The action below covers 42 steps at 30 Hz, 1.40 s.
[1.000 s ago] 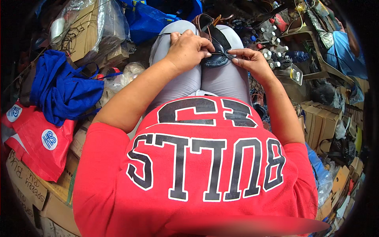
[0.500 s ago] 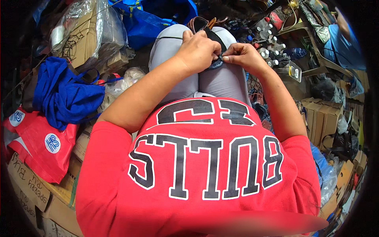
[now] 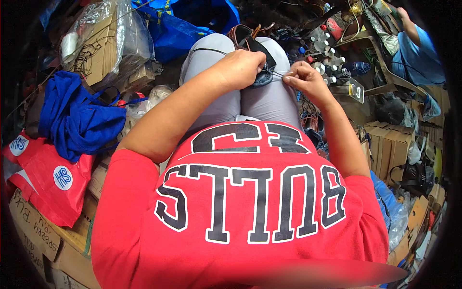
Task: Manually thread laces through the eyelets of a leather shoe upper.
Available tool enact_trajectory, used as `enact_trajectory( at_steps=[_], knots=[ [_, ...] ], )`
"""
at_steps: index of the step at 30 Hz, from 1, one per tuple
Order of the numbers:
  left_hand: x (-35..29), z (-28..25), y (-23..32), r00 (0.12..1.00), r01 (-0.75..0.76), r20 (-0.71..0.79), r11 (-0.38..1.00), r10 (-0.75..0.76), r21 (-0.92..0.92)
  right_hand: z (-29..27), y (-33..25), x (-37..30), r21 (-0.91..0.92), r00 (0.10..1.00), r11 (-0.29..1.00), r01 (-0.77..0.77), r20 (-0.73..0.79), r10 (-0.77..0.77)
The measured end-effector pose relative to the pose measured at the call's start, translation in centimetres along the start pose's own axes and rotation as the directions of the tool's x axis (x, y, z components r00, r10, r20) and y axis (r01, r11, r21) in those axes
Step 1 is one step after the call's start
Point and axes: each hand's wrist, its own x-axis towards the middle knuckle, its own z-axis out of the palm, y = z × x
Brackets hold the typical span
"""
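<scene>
Between my thighs stands a dark blue and black shoe-like piece (image 3: 263,78), with a stiff black flap (image 3: 263,50) rising behind it; its exact kind is not plain. My left hand (image 3: 244,68) is closed at its upper left edge, the fingertips partly hidden. A thin dark cord (image 3: 276,73) stretches from the piece to my right hand (image 3: 306,82), which pinches it between thumb and forefinger. Brown leather strips (image 3: 239,34) stick up just beyond, between my knees. Another dark cord (image 3: 208,49) lies over my left knee.
Several capped plastic bottles (image 3: 332,62) stand beyond my right hand. A blue bag (image 3: 180,29) lies past my left knee, blue cloth (image 3: 79,113) and a red bag (image 3: 53,185) at my left. Cardboard boxes (image 3: 392,149) sit at right. Another person's blue clothing (image 3: 418,55) shows far right.
My right hand has moved right, away from the dark piece, drawing the cord out taut. My left hand stays by the piece, its fingers slightly shifted.
</scene>
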Motion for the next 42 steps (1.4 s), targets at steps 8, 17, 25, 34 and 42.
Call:
enact_trajectory(
  at_steps=[8,17,25,34,42],
  knots=[
    [-0.2,-1.1,-0.2,0.956,-0.287,0.118,0.942,0.27,0.176,-3.3,-2.8,0.4,-0.185,0.988,0.977,0.107,-0.091,-0.126],
    [-1.4,-0.3,-0.8,0.977,-0.211,0.066,0.97,0.204,0.124,-0.5,-6.1,0.6,-0.735,0.954,0.61,0.296,0.195,-0.228],
    [-3.1,-1.5,-2.6,0.954,-0.299,0.046,0.927,0.296,0.226,1.1,-5.1,1.2,-0.749,0.899,0.498,0.438,0.359,-0.251],
    [-11.8,-9.5,-9.8,0.957,0.142,-0.137,0.826,-0.255,-0.545,-7.9,0.8,-4.1,0.204,0.965,0.957,-0.207,-0.12,0.234],
    [-6.2,-8.8,-0.5,0.935,-0.297,-0.299,-0.041,0.189,-0.954,-0.3,-6.5,1.3,0.976,0.974,0.215,0.034,0.016,-0.225]
  ],
)
